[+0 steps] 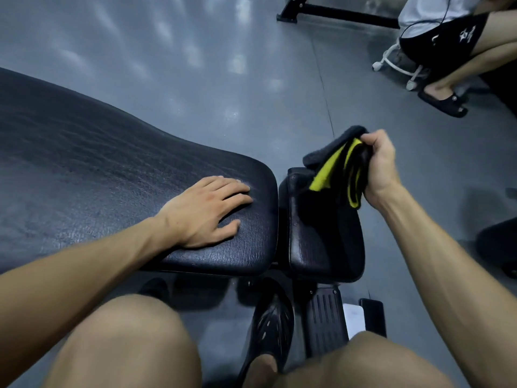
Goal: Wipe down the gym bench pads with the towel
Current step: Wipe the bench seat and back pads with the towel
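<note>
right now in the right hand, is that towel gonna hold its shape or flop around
Probably floppy: the towel hangs in loose folds from the right hand, which grips only its top. It looks light, held up by one bunched corner. Its fuzzy surface should drag on the small pad, not slide.

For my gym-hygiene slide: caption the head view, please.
Left hand flat on the long black leather bench pad; right hand grips a black-and-yellow towel over the small seat pad.

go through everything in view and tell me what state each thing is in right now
left hand: flat, fingers straight, resting on the long pad.
right hand: gripping the bunched towel.
towel: crumpled, hanging onto the small pad.
long pad: uncovered.
small pad: partly under the towel.
</note>
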